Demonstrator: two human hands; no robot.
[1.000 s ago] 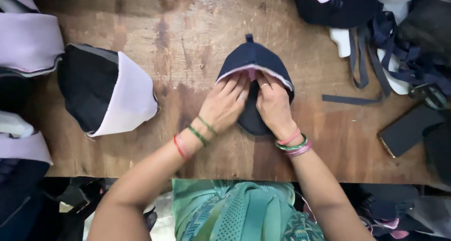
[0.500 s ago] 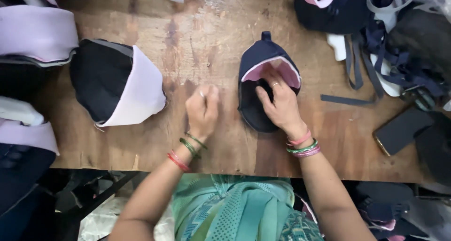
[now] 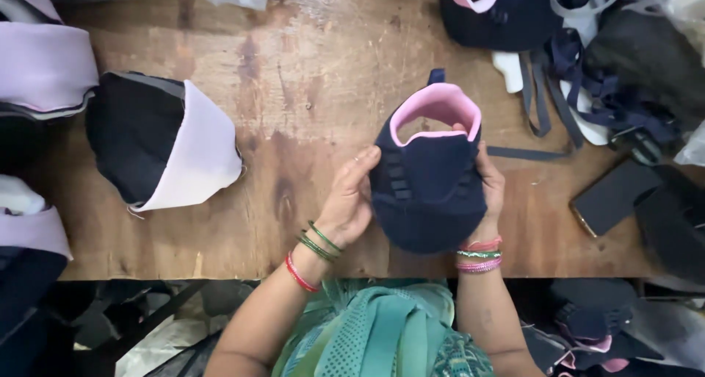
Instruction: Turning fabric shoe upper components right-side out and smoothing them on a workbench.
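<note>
A navy shoe upper (image 3: 428, 178) with a pink lining and a small loop at its far end is lifted just above the wooden table (image 3: 294, 90). My left hand (image 3: 351, 198) grips its left side, fingers curled on the edge. On the opposite side my right hand (image 3: 487, 187) is mostly hidden behind the fabric. Both wrists wear bangles.
A stack of navy uppers with white lining (image 3: 158, 145) lies at the left, with more lilac and navy pieces (image 3: 40, 68) at the far left edge. Another navy and pink upper (image 3: 488, 9), dark straps (image 3: 580, 83) and a black phone (image 3: 611, 197) sit at the right.
My left hand, which had drawn back to the table, has returned to the upper. Both hands have lifted it and opened its pink-lined mouth towards me.
</note>
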